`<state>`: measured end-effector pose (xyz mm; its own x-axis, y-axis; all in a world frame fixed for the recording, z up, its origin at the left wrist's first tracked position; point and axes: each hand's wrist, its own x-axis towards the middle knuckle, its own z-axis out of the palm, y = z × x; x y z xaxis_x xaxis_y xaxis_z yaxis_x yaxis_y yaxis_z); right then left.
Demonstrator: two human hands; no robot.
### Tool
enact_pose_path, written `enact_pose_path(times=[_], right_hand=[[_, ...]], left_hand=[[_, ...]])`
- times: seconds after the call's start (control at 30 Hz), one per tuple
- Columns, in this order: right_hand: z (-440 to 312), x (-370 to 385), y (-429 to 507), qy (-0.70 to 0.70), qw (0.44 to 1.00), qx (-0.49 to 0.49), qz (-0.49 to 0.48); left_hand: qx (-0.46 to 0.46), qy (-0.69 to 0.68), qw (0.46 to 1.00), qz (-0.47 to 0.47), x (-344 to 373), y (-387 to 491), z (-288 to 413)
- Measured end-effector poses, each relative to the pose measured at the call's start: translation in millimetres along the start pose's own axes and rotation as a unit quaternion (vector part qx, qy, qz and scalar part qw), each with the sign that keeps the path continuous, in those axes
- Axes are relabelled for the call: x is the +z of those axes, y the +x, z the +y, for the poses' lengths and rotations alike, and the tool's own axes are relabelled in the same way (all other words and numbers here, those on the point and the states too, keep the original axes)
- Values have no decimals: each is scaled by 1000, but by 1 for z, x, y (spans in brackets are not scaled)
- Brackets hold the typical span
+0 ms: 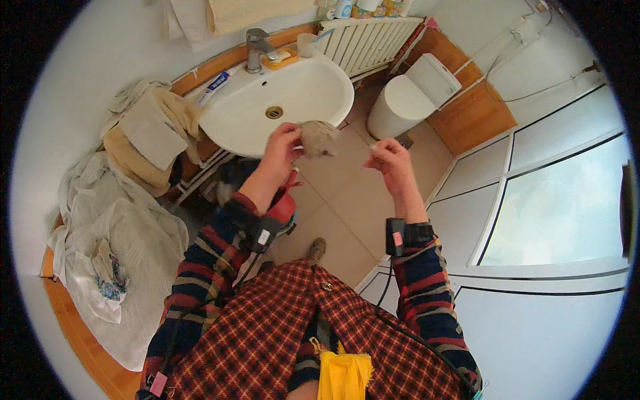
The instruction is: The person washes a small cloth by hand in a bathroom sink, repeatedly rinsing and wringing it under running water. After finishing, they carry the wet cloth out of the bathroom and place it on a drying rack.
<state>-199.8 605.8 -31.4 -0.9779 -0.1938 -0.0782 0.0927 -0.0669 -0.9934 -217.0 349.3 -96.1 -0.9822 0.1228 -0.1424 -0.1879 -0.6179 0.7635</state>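
My left hand point(286, 144) grips a crumpled grey-beige cloth or clump point(318, 139) near the front rim of the white washbasin point(230, 131). It is blurred, so its exact kind cannot be told. My right hand point(390, 159) is raised over the tiled floor to the right, fingertips pinched together around a small pale bit point(374, 146) too small to name. The two hands are apart. A chrome faucet point(255, 50), a soap bar in an orange dish point(281, 59), a toothpaste tube point(216, 87) and a cup point(306, 45) stand or lie along the basin's back edge.
Towels point(155, 130) and a pale sheet point(135, 240) are heaped at left. Under my left forearm is a red object point(283, 207). A white lidded bin or toilet point(402, 105) stands beyond the basin, beside a radiator point(370, 45). White framed panels point(540, 200) line the right side.
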Motion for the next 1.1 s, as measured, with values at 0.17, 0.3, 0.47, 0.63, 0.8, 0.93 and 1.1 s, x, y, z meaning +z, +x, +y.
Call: enact_pose_path(times=[0.17, 0.3, 0.47, 0.63, 0.8, 0.93, 1.1], right_hand=[[-3, 3, -15, -52, 999, 5, 12], [17, 9, -20, -143, 989, -19, -25], [21, -17, -35, -105, 993, 51, -16], [-13, -18, -66, -12, 997, -72, 35], [-31, -22, -97, 243, 959, -147, 0], [-32, -29, -108, 40, 997, 30, 52], [-72, -39, -120, 104, 991, -77, 22]], left_hand=[[-41, 10, 998, -47, 10, -3, -11], [-78, 22, 987, -137, 38, -3, -34], [-106, 16, 985, -134, 49, -7, -33], [-141, 81, 959, -231, 58, -27, -27], [-189, 69, 944, -261, 65, -46, -39], [-202, 135, 925, -291, 63, -53, -58], [-116, 266, 875, -386, 71, -61, -87]])
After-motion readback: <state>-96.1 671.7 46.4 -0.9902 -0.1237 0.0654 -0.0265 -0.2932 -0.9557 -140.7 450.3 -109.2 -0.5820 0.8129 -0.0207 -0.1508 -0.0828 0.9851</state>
